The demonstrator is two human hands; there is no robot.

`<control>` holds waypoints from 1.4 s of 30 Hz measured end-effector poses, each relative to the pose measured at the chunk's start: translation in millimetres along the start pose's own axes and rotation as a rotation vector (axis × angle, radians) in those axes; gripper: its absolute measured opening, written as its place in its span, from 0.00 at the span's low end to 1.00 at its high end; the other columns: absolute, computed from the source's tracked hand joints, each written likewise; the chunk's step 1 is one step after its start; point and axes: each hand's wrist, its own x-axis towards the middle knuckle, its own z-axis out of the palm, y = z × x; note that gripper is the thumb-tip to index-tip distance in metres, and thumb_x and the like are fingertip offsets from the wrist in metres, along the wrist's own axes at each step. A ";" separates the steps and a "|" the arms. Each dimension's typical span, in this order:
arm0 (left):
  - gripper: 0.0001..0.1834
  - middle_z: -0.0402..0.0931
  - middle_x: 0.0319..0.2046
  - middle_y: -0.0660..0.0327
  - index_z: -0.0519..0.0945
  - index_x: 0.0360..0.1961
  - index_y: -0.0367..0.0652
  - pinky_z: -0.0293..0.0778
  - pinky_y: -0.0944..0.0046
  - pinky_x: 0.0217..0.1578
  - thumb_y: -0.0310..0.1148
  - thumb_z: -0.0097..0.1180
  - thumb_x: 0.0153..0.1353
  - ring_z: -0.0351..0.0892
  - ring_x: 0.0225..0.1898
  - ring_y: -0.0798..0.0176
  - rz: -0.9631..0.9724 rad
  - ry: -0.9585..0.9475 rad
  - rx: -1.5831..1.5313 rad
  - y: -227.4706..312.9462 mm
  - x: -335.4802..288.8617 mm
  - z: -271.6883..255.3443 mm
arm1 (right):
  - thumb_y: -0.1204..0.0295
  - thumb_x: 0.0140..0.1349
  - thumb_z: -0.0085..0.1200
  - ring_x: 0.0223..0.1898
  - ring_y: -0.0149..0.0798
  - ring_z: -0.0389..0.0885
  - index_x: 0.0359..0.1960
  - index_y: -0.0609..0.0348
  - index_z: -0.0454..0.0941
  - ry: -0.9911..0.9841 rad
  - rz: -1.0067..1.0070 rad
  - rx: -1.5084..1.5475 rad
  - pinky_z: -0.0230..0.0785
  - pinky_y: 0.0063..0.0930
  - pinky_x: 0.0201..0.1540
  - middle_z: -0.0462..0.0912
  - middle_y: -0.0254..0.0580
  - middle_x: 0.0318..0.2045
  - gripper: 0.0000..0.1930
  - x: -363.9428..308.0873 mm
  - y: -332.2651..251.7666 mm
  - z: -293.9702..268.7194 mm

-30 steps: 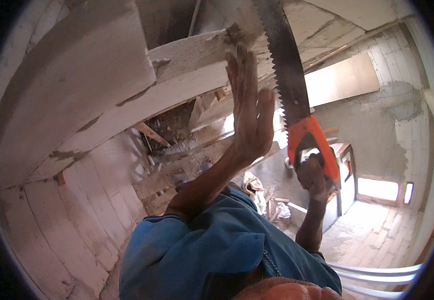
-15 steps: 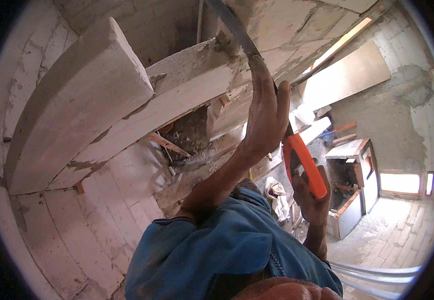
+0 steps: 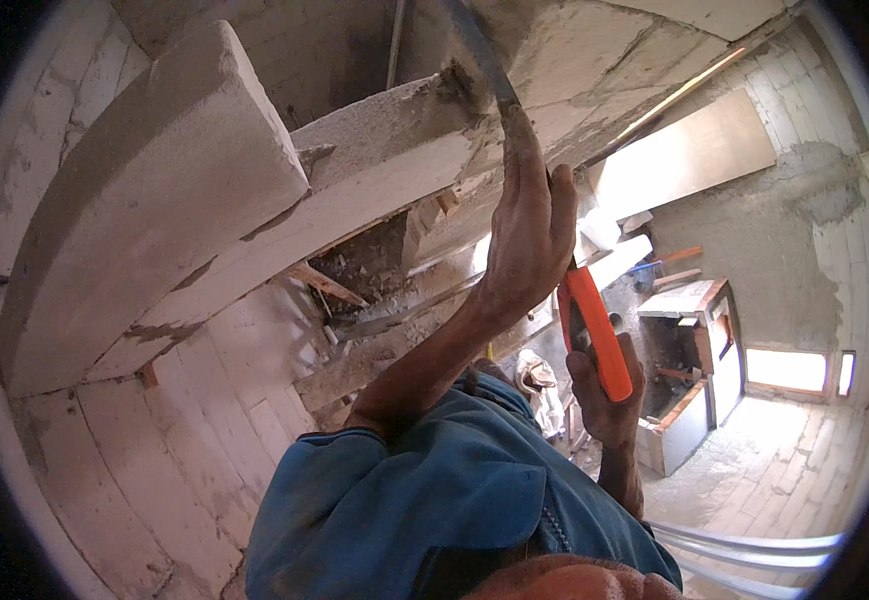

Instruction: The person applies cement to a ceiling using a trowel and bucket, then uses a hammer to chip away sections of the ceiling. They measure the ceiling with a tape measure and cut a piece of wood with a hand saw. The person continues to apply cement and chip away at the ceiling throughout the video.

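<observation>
A hand saw with an orange handle [image 3: 603, 335] and a long dark grey blade [image 3: 479, 52] runs from the middle right up to the top of the head view. My right hand [image 3: 610, 395] is closed round the handle at its lower end. Farther up, my left hand [image 3: 535, 235] holds the blade, its fingers stretched along one side and its thumb on the other. To the left of the blade lie a large pale block [image 3: 155, 190] and a ledge of similar pale blocks [image 3: 385, 140]. Whether the teeth touch anything cannot be seen.
Below, at right, stands a box-like block structure [image 3: 688, 430] with an open front. A pale board [image 3: 685, 155] leans by the far wall. A whitish sack [image 3: 540, 390] and rubble lie beneath me. Metallic bars [image 3: 745, 548] cross the lower right.
The view has shifted slightly. Both hands and the saw handle sit a little farther left in the picture, while the upper blade lies farther right. Both hands keep their hold.
</observation>
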 end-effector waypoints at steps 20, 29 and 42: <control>0.33 0.42 0.66 0.22 0.41 0.67 0.18 0.52 0.42 0.68 0.32 0.38 0.73 0.49 0.67 0.22 0.058 0.188 0.028 -33.7 46.3 21.9 | 0.63 0.64 0.60 0.21 0.22 0.71 0.36 0.60 0.72 0.121 0.019 0.192 0.62 0.21 0.22 0.74 0.30 0.21 0.14 45.2 -28.0 6.6; 0.35 0.37 0.70 0.28 0.38 0.71 0.25 0.39 0.46 0.72 0.41 0.30 0.75 0.38 0.73 0.33 0.113 0.137 -0.056 -8.3 25.4 13.4 | 0.64 0.61 0.61 0.24 0.31 0.75 0.38 0.62 0.72 0.132 0.002 -0.028 0.68 0.29 0.28 0.77 0.39 0.23 0.15 19.2 -5.9 2.7; 0.32 0.38 0.66 0.19 0.37 0.67 0.17 0.46 0.36 0.69 0.26 0.34 0.72 0.39 0.68 0.19 0.152 0.186 -0.018 -10.7 14.0 22.1 | 0.63 0.60 0.63 0.20 0.24 0.71 0.36 0.61 0.71 0.167 0.050 -0.008 0.63 0.22 0.22 0.74 0.33 0.21 0.16 15.3 -14.1 1.3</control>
